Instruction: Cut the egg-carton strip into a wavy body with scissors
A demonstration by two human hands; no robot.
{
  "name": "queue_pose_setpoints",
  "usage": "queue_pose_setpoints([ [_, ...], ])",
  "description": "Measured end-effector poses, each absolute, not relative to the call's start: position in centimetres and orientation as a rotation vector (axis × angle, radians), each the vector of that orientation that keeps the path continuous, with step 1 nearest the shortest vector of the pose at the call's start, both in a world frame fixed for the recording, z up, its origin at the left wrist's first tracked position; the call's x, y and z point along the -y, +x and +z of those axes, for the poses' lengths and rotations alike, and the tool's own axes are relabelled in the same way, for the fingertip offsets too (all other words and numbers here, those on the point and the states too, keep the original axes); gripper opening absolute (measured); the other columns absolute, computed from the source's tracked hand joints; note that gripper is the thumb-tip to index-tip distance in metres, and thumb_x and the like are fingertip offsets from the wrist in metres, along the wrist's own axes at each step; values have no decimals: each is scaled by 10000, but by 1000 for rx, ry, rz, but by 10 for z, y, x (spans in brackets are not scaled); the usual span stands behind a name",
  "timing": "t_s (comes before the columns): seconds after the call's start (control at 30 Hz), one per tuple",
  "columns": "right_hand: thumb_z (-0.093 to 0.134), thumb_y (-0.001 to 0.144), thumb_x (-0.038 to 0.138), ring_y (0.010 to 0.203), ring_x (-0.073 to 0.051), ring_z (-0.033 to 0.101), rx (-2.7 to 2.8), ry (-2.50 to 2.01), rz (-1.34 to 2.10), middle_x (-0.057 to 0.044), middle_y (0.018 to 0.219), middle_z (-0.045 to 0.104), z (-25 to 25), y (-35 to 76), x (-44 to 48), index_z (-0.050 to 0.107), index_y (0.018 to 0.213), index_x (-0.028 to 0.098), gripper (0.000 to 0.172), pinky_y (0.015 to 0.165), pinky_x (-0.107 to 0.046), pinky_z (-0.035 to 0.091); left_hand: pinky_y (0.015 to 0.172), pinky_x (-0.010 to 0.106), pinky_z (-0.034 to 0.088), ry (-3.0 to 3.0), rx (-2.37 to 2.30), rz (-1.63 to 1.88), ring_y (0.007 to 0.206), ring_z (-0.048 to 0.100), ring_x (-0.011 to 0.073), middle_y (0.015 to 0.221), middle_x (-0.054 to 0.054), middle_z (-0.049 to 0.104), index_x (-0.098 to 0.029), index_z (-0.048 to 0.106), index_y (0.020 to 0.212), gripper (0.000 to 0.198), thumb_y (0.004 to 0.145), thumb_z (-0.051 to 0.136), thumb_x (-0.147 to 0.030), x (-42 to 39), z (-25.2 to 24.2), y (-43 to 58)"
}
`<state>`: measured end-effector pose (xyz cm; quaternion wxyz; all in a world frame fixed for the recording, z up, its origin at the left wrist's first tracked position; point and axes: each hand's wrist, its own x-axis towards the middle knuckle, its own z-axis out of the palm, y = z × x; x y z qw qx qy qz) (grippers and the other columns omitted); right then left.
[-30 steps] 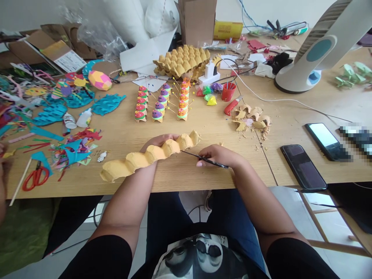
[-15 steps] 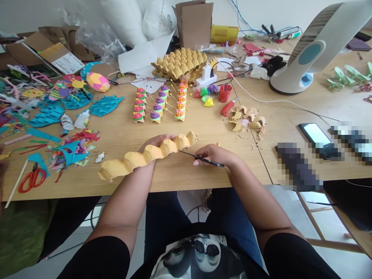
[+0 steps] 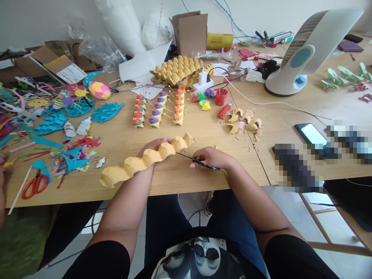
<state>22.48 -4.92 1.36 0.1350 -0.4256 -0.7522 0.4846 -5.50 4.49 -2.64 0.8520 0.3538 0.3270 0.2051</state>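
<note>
A strip of yellow egg carton [image 3: 136, 164] with several bumps lies slantwise over my left forearm. My left hand [image 3: 157, 144] grips it from behind, most of its fingers hidden by the carton. Black-handled scissors [image 3: 205, 165] are in my right hand [image 3: 211, 158], fingers wrapped round the handles. Their blades point left and reach the strip's lower edge near its right end. Beyond the strip stand three rows of painted egg-carton caterpillars, red [image 3: 139, 111], purple [image 3: 157, 109] and orange [image 3: 179, 105], with pins stuck in them.
Carton scraps [image 3: 245, 119] lie right of a red-handled knife [image 3: 226, 110] and a red cup [image 3: 221, 97]. Stacked egg trays [image 3: 177, 69] stand at the back. A white fan [image 3: 299, 58] and a phone [image 3: 312, 137] are on the right. Paper scraps and red scissors [image 3: 35, 186] lie left, near another person.
The whole view has shifted slightly as my head moved. My hands, the strip and the scissors keep nearly the same arrangement, with the blades still at the strip's lower edge.
</note>
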Motion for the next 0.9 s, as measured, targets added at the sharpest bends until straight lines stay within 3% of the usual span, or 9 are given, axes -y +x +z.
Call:
queue_pose_setpoints([
  [0.1,653,872,622,558,-125,538,2071,-1124,1600,33,599,588,15,232,51,622,821,186,440,567,-247,396,350,200,331,713,-669,517,412,494,116,683,33,592,-241,621,1182,463,807,690,-504,-44,-26,-54],
  [0.27,643,872,662,641,-144,643,1803,-893,1751,-14,730,683,16,235,53,569,942,183,490,590,-245,495,351,187,286,672,-644,687,388,410,89,568,-18,477,-235,664,1001,366,838,646,-563,-43,-15,-44],
  [0.4,808,766,561,707,-145,640,1415,-955,1483,-14,805,705,7,220,48,521,989,214,502,609,-246,475,412,210,385,725,-638,680,499,544,120,721,38,614,-234,688,1111,396,832,681,-515,-34,-9,-32],
  [0.57,876,674,516,758,-163,653,1094,-943,1393,-24,900,728,-10,201,40,459,984,248,585,652,-285,488,483,213,454,761,-578,738,577,604,126,793,25,661,-240,689,1189,430,808,736,-434,-17,-5,-11],
  [0.9,861,701,420,708,-119,595,1064,-860,1383,49,789,598,-17,195,36,482,988,243,508,623,-253,455,679,272,539,853,-448,668,863,716,235,911,57,728,-228,662,1284,691,655,885,-410,-11,-9,4],
])
